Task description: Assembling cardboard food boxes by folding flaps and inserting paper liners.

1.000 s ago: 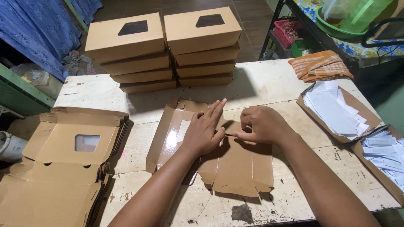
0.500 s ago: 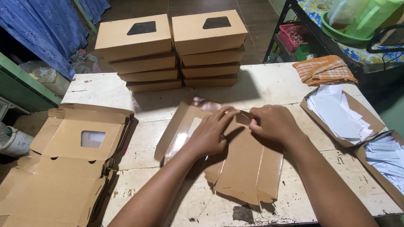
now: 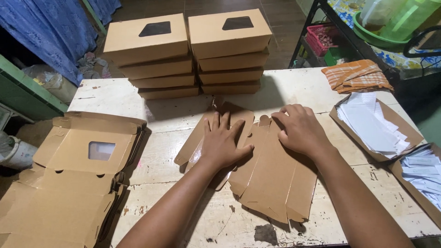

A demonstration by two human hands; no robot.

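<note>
Cardboard box blank (image 3: 271,179) pressed flat by both hands; tray (image 3: 404,133) w/ white papers (image 3: 370,121).

Flat box stack (image 3: 69,183) cut off left; hands (image 3: 223,142) hide carton blank (image 3: 271,183) middle.

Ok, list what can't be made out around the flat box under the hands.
Head view only:
- Flat cardboard box: its middle is covered by the left hand and right hand.
- Stack of flat blanks: cut off by the left and bottom edges.
- Paper trays: the nearer one runs off the right edge.
- Stacked folded boxes: contents hidden.
</note>
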